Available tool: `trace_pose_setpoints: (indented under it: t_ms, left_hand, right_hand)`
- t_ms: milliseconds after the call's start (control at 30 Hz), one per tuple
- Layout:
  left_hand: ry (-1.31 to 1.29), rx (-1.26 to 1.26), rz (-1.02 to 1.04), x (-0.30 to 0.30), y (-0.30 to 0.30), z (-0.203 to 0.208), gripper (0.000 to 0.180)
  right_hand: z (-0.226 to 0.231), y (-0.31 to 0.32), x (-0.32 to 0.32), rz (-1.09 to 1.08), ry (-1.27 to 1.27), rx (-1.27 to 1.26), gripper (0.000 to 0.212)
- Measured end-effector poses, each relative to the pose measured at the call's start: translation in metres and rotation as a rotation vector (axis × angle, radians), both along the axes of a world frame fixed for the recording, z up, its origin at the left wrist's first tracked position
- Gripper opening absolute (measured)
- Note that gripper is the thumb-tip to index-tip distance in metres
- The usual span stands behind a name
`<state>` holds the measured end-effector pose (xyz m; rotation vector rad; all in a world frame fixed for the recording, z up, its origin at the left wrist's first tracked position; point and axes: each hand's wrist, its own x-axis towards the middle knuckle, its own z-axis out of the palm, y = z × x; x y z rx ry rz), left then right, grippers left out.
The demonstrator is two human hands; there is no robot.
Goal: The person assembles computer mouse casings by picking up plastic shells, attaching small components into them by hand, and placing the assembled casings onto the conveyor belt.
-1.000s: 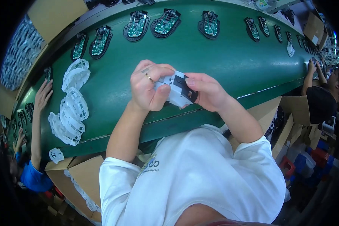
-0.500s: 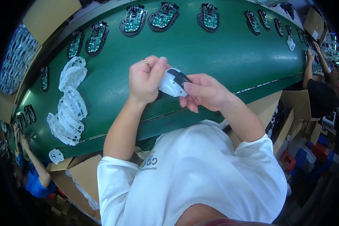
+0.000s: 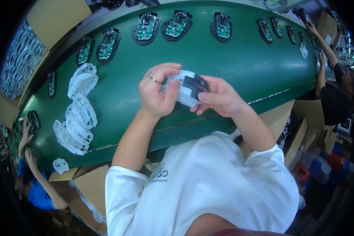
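Between my hands, above the green bench, is a white mouse cover (image 3: pixel 183 95) with a black panel (image 3: pixel 195 85) on its right part. My left hand (image 3: pixel 158 90), wearing a ring, curls round the cover's left side, its thumb against the white surface. From the other side my right hand (image 3: pixel 220 96) pinches the cover, its thumb near the black panel's lower edge and its fingers partly hidden beneath. To the left, more white mouse covers (image 3: pixel 82 80) lie in overlapping stacks. Black mouse bases with green circuit boards (image 3: pixel 146 28) are spread along the far side.
The green bench (image 3: pixel 240 63) runs left to right. An open cardboard box (image 3: pixel 92 181) with white covers stands at lower left, another box (image 3: pixel 308 112) at right. Co-workers' hands reach onto the bench at far left (image 3: pixel 26 133) and far right (image 3: pixel 322 57).
The cover has been turned so its black panel faces up more. My left thumb and fingers have spread around its left side. Bench items sit slightly lower and farther right in view.
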<state>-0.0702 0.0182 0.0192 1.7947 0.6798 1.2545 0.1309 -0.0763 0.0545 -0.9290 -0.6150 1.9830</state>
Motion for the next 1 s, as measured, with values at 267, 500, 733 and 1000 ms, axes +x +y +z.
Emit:
trace_pose_setpoints:
  t_ms: [267,500,733,1000]
  left_hand:
    - [-0.234,0.065,-0.101,-0.003,-0.011,0.003,0.066]
    - [-0.274,0.077,-0.172,-0.007,-0.012,0.005,0.074]
    - [-0.381,-0.196,-0.148,-0.012,-0.015,0.002,0.077]
    - [-0.36,-0.324,-0.156,-0.013,-0.014,0.008,0.074]
  right_hand:
    - [-0.002,-0.003,-0.016,-0.106,-0.046,0.27,0.071]
    - [-0.001,-0.002,-0.029,-0.176,0.03,0.362,0.073]
    - [-0.007,-0.002,-0.041,-0.449,-0.481,0.546,0.054]
    - [0.009,0.003,-0.038,-0.516,-0.368,0.545,0.051]
